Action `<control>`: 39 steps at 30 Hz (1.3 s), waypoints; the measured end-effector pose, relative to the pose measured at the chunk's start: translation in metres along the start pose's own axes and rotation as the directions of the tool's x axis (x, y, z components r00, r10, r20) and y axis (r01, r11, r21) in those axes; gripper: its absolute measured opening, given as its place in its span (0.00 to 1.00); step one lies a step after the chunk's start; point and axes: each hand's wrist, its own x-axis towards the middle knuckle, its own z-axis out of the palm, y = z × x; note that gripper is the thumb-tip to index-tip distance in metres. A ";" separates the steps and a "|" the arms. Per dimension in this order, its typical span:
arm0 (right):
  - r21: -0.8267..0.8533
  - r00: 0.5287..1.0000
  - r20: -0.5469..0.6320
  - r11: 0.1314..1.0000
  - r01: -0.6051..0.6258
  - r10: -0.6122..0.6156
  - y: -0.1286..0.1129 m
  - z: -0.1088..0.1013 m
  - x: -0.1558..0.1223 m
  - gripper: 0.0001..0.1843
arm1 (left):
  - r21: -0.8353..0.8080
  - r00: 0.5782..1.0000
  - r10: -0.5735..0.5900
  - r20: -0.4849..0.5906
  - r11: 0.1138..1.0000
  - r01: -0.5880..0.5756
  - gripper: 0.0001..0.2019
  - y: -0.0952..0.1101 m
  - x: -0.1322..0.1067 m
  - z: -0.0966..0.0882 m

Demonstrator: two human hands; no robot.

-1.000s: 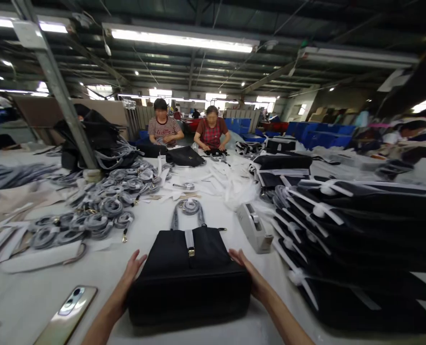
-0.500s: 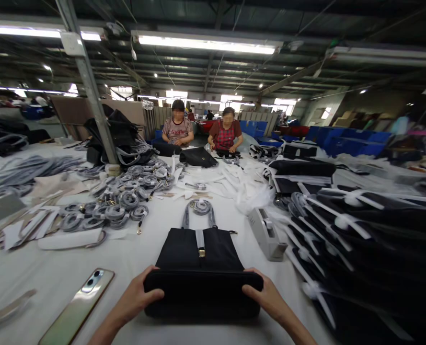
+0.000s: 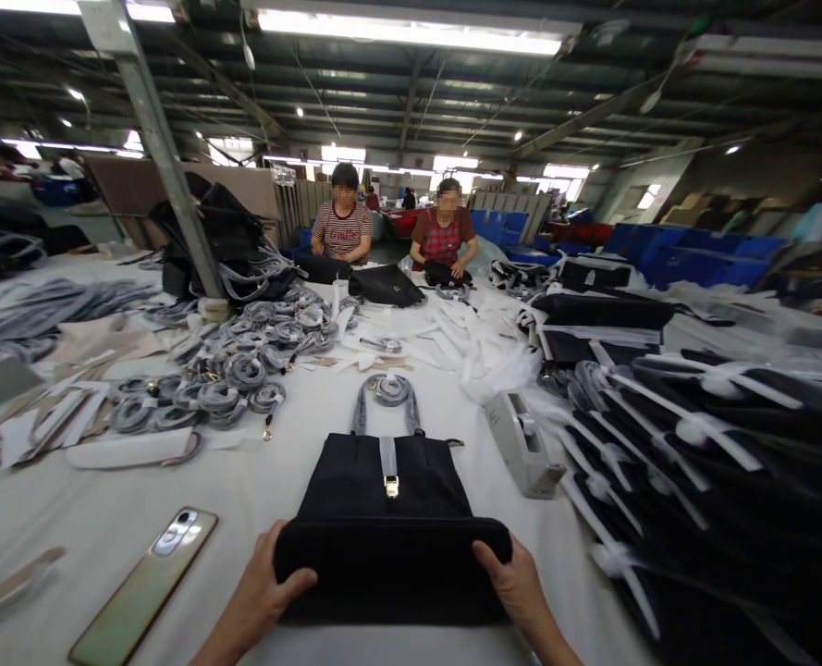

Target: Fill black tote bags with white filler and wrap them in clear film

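A black handbag (image 3: 389, 518) lies flat on the white table (image 3: 272, 481) in front of me, base toward me, with a gold clasp and a wrapped grey handle at its far end. My left hand (image 3: 264, 592) grips the bag's left bottom corner, thumb on top. My right hand (image 3: 518, 587) grips the right bottom corner in the same way. Both hands are closed around the bag's base.
A phone (image 3: 147, 583) lies face down at my left. A tape dispenser (image 3: 521, 444) stands right of the bag. Stacked black bags (image 3: 716, 444) fill the right side. Coiled grey straps (image 3: 230, 370) lie at the left. Two people (image 3: 345, 227) sit across the table.
A second ago my hands lay open beside the bag's sides. They slid to its near corners and closed on the base. The view has shifted slightly.
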 end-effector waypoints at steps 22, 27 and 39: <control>-0.543 0.969 -0.125 0.803 -0.245 0.212 0.000 0.037 0.033 0.33 | 0.550 0.912 0.158 -0.379 0.831 0.085 0.27 -0.009 0.031 0.065; -0.605 0.974 -0.135 0.764 -0.226 0.182 -0.003 0.038 0.030 0.32 | 0.611 0.941 0.122 -0.315 0.785 0.103 0.19 -0.006 0.031 0.064; -0.703 0.832 0.352 0.466 0.538 -0.429 -0.057 0.066 0.035 0.25 | 0.659 0.948 0.119 -0.294 0.744 0.111 0.17 0.003 0.032 0.060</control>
